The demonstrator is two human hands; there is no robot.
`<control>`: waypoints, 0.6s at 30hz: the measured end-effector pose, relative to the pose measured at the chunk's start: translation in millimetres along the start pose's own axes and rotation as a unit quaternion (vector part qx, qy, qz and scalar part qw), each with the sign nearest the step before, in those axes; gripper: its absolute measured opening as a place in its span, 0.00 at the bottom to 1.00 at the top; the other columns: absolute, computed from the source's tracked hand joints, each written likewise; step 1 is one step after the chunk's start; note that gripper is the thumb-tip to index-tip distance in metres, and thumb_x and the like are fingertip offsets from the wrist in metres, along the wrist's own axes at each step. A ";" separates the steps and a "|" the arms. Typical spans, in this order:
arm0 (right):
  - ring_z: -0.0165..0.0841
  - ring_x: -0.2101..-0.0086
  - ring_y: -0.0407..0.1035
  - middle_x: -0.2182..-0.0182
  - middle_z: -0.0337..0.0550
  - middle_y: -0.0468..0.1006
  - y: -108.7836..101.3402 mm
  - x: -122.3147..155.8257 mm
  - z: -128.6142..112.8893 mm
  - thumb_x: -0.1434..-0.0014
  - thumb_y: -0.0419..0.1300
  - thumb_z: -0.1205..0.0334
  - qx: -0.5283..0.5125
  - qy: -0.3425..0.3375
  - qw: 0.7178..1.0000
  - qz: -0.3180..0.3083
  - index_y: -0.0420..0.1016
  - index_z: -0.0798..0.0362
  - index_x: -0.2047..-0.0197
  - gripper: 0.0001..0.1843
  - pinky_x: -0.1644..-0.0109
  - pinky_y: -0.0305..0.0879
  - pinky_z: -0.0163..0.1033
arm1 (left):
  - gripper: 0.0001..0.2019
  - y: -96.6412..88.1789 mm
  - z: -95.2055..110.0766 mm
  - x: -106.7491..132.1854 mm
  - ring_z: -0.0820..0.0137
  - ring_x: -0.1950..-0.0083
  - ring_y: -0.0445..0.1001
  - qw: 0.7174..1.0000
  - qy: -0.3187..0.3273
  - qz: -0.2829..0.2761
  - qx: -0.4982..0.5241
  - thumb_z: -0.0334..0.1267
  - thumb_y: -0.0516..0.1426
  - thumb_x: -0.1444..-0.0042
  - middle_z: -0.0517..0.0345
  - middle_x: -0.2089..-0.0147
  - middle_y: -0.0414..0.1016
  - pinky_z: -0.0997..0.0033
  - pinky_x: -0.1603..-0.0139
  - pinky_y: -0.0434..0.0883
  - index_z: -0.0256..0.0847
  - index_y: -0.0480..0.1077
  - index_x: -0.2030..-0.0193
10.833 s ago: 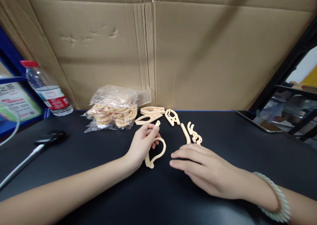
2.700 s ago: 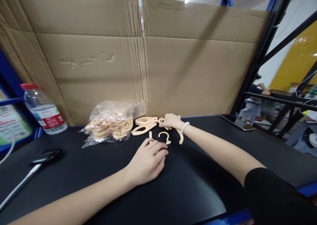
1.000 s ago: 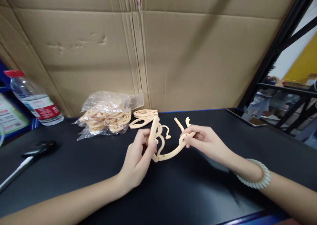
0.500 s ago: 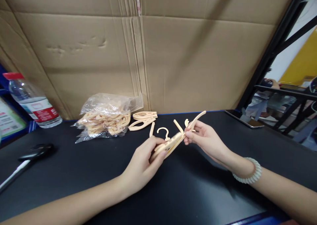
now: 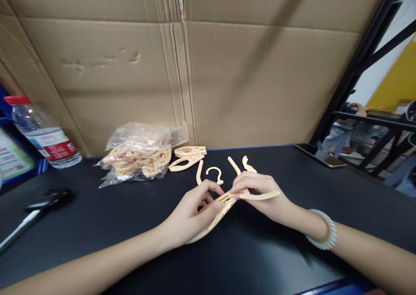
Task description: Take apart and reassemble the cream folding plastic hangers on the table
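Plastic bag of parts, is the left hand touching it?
Apart. The head view shows bare black table between the plastic bag and the left hand, which grips a beige piece.

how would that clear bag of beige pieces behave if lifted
The clear bag looks thin and crumpled, so it would probably sag rather than hold shape. The beige pieces inside look slim, so likely light, and may slide about.
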State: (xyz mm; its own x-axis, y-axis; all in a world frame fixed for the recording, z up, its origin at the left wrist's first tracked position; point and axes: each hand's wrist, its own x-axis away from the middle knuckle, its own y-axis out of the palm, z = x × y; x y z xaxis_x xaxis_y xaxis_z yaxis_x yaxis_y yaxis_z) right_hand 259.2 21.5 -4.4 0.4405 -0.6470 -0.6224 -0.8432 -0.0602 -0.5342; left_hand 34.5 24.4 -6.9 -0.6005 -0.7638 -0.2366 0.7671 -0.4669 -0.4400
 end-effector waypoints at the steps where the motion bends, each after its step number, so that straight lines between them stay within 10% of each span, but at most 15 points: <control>1: 0.32 0.66 0.72 0.66 0.44 0.78 0.6 0.9 0.0 0.36 0.58 0.64 0.006 -0.005 1.000 -0.009 0.79 0.51 0.60 0.07 0.61 0.69 0.40 | 0.11 0.8 -1.1 -1.3 0.71 0.66 0.70 1.000 -0.016 -0.003 0.013 0.43 0.53 0.38 0.53 0.57 0.73 0.71 0.65 0.68 0.39 0.66 0.53; 18: 0.31 0.68 0.73 0.68 0.43 0.79 5.5 3.7 -5.2 0.36 0.58 0.65 0.045 -0.035 0.998 0.007 0.79 0.51 0.62 0.07 0.64 0.70 0.36 | 0.14 2.2 4.8 1.0 0.76 0.75 0.57 0.994 0.021 -0.022 -0.103 0.40 0.49 0.34 0.64 0.75 0.65 0.77 0.73 0.57 0.38 0.74 0.58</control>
State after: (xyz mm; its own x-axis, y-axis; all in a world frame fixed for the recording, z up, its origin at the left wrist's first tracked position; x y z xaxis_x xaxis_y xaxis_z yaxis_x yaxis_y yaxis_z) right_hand 254.7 14.8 -6.7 0.4523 -0.5916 -0.6674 -0.8199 0.0186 -0.5722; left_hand 36.6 20.5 -4.0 -0.6453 -0.7231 -0.2465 0.6795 -0.3958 -0.6178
